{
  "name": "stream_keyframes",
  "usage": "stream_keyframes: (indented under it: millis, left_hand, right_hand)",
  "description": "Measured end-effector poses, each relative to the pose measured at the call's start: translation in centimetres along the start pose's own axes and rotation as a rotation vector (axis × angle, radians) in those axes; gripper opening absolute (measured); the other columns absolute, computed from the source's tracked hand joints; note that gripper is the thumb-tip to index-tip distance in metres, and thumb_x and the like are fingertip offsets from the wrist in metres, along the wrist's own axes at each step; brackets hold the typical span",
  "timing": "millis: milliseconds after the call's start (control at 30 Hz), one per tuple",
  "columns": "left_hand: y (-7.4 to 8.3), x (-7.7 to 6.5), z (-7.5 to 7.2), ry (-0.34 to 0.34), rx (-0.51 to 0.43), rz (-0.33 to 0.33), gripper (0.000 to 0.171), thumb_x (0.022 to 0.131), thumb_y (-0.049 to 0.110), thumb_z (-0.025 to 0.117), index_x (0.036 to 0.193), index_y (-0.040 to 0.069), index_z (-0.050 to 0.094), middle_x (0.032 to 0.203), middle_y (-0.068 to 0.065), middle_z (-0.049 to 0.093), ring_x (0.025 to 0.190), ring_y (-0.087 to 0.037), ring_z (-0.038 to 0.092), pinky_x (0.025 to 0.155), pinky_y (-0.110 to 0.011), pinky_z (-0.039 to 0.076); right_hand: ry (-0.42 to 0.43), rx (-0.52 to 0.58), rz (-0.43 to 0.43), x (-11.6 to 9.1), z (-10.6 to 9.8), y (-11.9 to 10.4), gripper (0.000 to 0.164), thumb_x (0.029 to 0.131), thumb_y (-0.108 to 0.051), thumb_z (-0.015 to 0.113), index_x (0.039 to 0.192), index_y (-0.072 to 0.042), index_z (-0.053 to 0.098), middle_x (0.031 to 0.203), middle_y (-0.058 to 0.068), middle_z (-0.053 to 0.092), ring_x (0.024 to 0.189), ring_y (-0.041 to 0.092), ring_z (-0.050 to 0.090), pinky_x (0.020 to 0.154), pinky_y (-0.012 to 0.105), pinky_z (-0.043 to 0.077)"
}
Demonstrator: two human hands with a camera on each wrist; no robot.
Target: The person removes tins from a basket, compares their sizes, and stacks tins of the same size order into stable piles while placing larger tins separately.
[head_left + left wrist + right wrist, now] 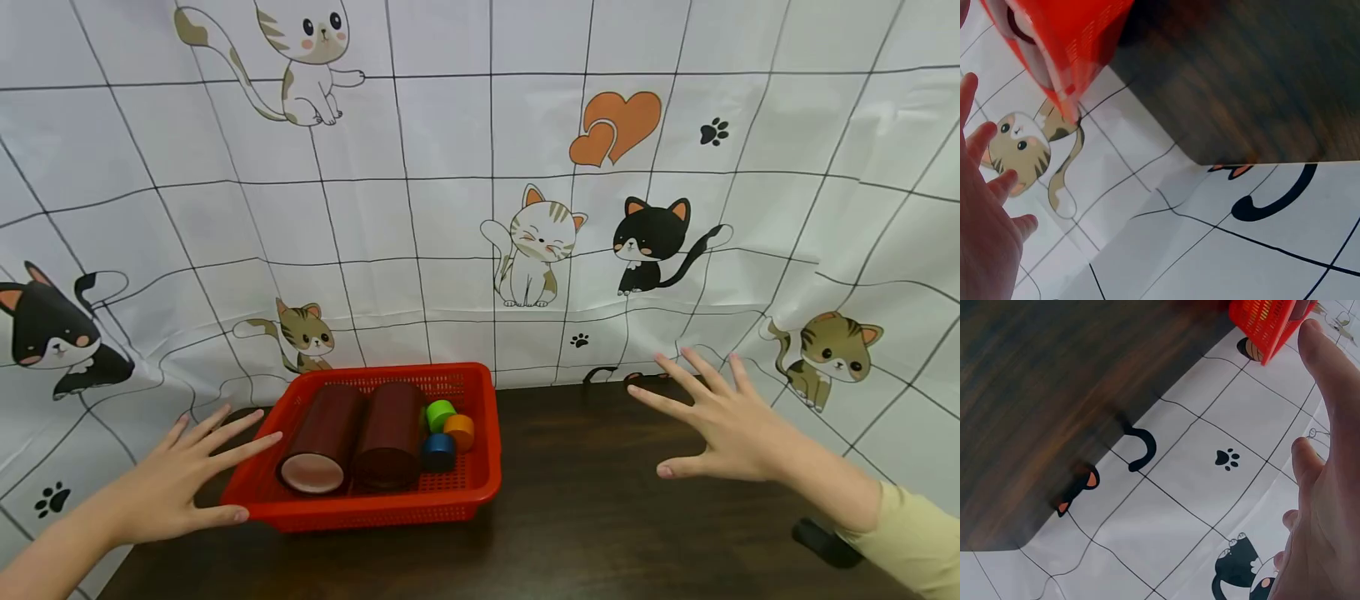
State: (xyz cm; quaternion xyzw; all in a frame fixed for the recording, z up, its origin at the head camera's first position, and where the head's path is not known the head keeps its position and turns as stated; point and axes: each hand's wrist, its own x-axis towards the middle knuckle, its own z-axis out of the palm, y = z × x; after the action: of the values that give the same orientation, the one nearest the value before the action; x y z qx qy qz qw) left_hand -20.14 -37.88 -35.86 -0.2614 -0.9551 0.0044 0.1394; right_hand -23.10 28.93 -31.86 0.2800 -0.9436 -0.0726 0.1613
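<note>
So the left hand [183, 477] was way closer to the stuff. The red basket [367, 505] sat between the two hands but much nearer the left one, just off to the right of its fingers. Couldn't tell if the fingertips were actually touching the rim or only passing over it from the camera's side. The right hand [738, 433] was well apart, with a stretch of dark table [585, 500] between it and the basket.

Both hands were spread wide, fingers fanned out, and as far as I could see neither was holding anything.

Long axis, since that matters here: the brown rolls in the basket lay on their sides, side by side, pointing away from the person, near ends angled a bit toward the left hand.

Count: one basket, two rolls, three little round pieces. The pale-ended roll [327, 425] was on the left-hand side, the dark-ended roll [392, 425] next to it. The small ones were bunched on the side facing the right hand: a green piece [440, 415] farthest from the person, a blue piece [438, 453] nearest, and an orange piece [460, 432] closest to the right hand.
</note>
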Motion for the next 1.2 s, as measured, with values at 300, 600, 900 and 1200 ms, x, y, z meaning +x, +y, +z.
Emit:
stream_keyframes:
  millis: [300, 600, 900, 1200]
  left_hand:
    - [0.1, 0.2, 0.0, -0.001, -0.019, -0.036, 0.074, 0.078, 0.060, 0.073, 0.144, 0.043, 0.046, 0.152, -0.008, 0.044, 0.155, -0.030, 0.005, 0.110, -0.038, -0.026]
    - [0.4, -0.4, 0.7, 0.031, -0.044, -0.028, 0.065, 0.077, 0.057, 0.076, 0.137, 0.040, 0.057, 0.146, -0.008, 0.053, 0.152, -0.025, 0.016, 0.112, -0.032, -0.025]
    - [0.9, -1.5, 2.1, 0.165, -0.090, 0.005, 0.054, 0.073, 0.051, 0.082, 0.123, 0.035, 0.069, 0.137, -0.006, 0.060, 0.151, -0.002, 0.011, 0.123, -0.039, -0.014]
    - [1.9, -2.1, 3.1, 0.338, -0.150, -0.060, 0.053, 0.059, 0.033, 0.093, 0.109, 0.033, 0.075, 0.123, 0.000, 0.064, 0.123, -0.012, 0.042, 0.086, -0.059, 0.043]
  right_hand:
    - [0.005, -0.035, -0.014, 1.1, -0.7, -0.1, 0.091, 0.076, -0.086, 0.051, 0.153, -0.045, 0.028, 0.167, 0.009, 0.011, 0.153, 0.042, 0.011, 0.110, 0.078, 0.002]
    - [0.011, 0.001, -0.011, 2.0, -0.3, -0.6, 0.090, 0.076, -0.086, 0.051, 0.153, -0.044, 0.029, 0.167, 0.008, 0.011, 0.153, 0.042, 0.010, 0.109, 0.079, 0.005]
    - [-0.016, -0.001, -0.012, 3.0, -1.0, -1.1, 0.090, 0.076, -0.087, 0.049, 0.153, -0.046, 0.028, 0.167, 0.008, 0.012, 0.151, 0.046, 0.014, 0.109, 0.079, 0.006]
    - [-0.029, 0.010, -0.008, 4.0, -1.3, -1.6, 0.091, 0.076, -0.088, 0.048, 0.153, -0.044, 0.029, 0.168, 0.006, 0.008, 0.152, 0.044, 0.011, 0.109, 0.078, 0.004]
